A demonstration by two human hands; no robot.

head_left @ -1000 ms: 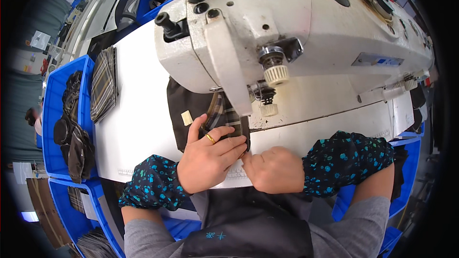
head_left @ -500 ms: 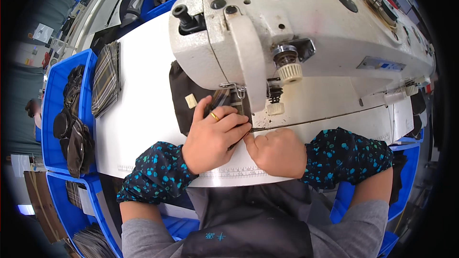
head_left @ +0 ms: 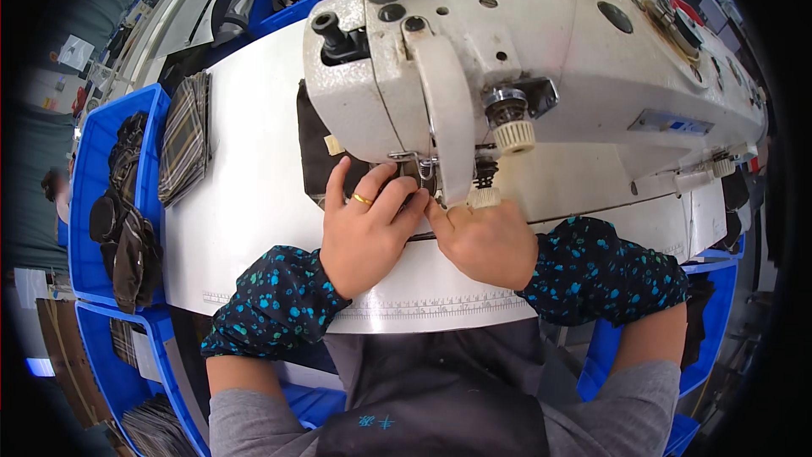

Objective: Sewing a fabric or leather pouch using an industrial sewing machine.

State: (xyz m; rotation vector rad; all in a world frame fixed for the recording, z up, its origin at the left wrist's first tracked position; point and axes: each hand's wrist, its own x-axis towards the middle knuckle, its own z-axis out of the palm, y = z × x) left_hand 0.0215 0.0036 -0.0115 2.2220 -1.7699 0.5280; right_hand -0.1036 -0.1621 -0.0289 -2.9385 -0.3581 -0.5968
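A dark brown fabric piece (head_left: 315,152) lies on the white table under the head of a sewing machine (head_left: 541,51). A small cream tag (head_left: 334,145) sits on it. My left hand (head_left: 365,233), with a gold ring, rests flat on the fabric, fingers spread, just left of the presser foot (head_left: 426,176). Close by on the right, my right hand (head_left: 486,244) is curled, its fingertips at the fabric's near edge beside the needle area. Its fingers look closed on that edge, though the hand partly hides it. The machine head and my fingers cover much of the fabric.
Folded plaid fabric pieces (head_left: 186,140) are stacked on the table's left. Blue bins (head_left: 80,241) with dark fabric parts stand beyond that edge, and another blue bin (head_left: 719,322) is at the right. A ruler strip (head_left: 440,308) runs along the near table edge.
Both hands have moved away from me, toward the needle. The dark fabric and its cream tag have slid farther under the machine head.
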